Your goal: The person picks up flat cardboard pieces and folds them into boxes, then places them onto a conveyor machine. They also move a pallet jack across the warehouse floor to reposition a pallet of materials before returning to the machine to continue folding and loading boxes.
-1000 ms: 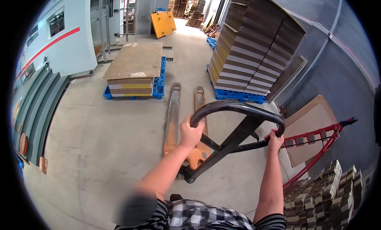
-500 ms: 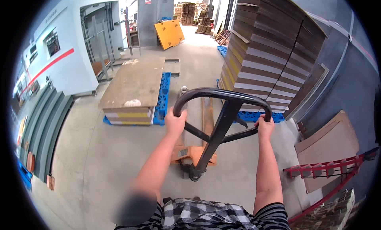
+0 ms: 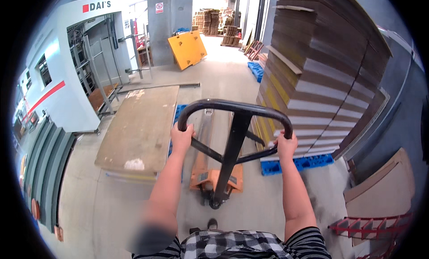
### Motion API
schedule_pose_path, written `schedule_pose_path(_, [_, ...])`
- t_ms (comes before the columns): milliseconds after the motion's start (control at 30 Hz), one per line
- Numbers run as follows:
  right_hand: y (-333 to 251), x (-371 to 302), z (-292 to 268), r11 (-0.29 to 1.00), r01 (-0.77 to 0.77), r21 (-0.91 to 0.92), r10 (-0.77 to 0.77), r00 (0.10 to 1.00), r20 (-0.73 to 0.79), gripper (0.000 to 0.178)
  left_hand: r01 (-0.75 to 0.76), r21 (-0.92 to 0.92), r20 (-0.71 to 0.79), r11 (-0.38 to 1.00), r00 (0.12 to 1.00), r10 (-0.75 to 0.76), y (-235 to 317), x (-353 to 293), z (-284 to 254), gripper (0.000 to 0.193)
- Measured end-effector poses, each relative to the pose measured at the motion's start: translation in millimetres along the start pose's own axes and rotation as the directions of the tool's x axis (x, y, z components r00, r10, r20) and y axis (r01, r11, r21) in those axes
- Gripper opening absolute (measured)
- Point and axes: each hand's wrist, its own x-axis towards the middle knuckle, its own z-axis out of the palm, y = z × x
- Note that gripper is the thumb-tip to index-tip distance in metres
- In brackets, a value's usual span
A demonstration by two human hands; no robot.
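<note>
Both my hands grip the black loop handle of an orange pallet jack. My left hand is closed round the handle's left side, and my right hand round its right side. The handle's shaft leans up toward me from the wheel at the base. Long forks stretch away between two loads. On the left lies a low stack of boards under a brown sheet, on a blue pallet mostly hidden beneath. A tall stack of brown and white cardboard rises on a blue pallet at the right.
Green steps and a white machine line the left. A yellow panel leans by a pillar ahead. At the right are loose cardboard sheets and a red metal frame. Another blue pallet lies farther off.
I have moved forward with the pallet jack, so both stacks are nearer. The handle has swung slightly left and stands straighter in view. Both hands keep their hold, and a shoe now shows below.
</note>
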Motion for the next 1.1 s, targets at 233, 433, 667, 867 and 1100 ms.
schedule_pose_path(233, [78, 164, 103, 0.999, -0.041, 0.011, 0.042, 0.997, -0.06, 0.009, 0.045, 0.205, 0.034, 0.978, 0.998, -0.053, -77, 177, 109, 0.019])
schedule_pose_path(433, [140, 308, 227, 0.989, -0.074, 0.128, 0.078, 0.997, -0.022, 0.01, -0.054, 0.38, -0.022, 0.923, 0.997, 0.068, -143, 333, 165, 0.022])
schedule_pose_path(667, [258, 497, 344, 0.992, -0.111, 0.064, 0.11, 0.994, 0.005, 0.008, -0.001, 0.383, -0.001, 0.924, 1.0, 0.001, -246, 521, 279, 0.026])
schedule_pose_path(867, [321, 629, 474, 0.999, -0.039, 0.02, 0.04, 0.999, -0.016, 0.007, 0.012, 0.469, 0.011, 0.883, 1.0, -0.019, -311, 719, 345, 0.026])
schedule_pose_path(1100, [407, 802, 584, 1.0, 0.01, -0.01, -0.01, 0.996, -0.093, 0.008, -0.026, 0.397, 0.126, 0.917, 0.992, -0.026, -402, 932, 476, 0.019])
